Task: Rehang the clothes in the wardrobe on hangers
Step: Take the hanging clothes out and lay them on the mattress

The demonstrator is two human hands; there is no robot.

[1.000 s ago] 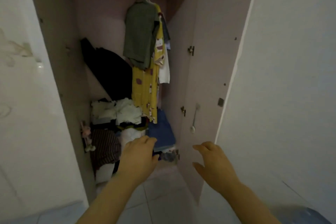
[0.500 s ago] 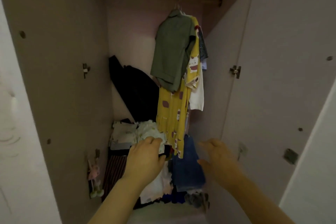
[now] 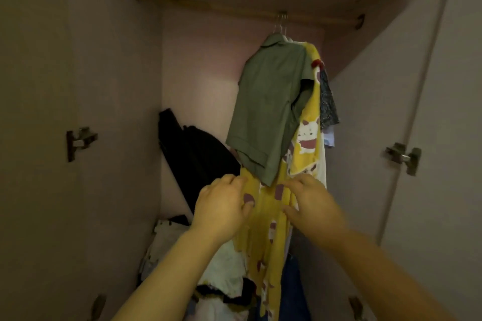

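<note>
— Where is the yellow cat-print garment [image 3: 266, 219]?
— On the wire hangers [image 3: 280, 25] toward the right end of the wardrobe rail [image 3: 208, 6]. It sits just behind a green shirt [image 3: 268, 109] and hangs down well below it.
— And the hands?
— The left hand [image 3: 221, 206] has its fingers curled at the garment's left edge, thumb on the front. The right hand [image 3: 310, 203] lies against the right edge with fingers bent. It is blurred, so I cannot tell whether it grips.
— Anything below?
— A heap of clothes [image 3: 224, 266] on the wardrobe floor, and a black garment [image 3: 198, 154] leaning at the back wall.
</note>
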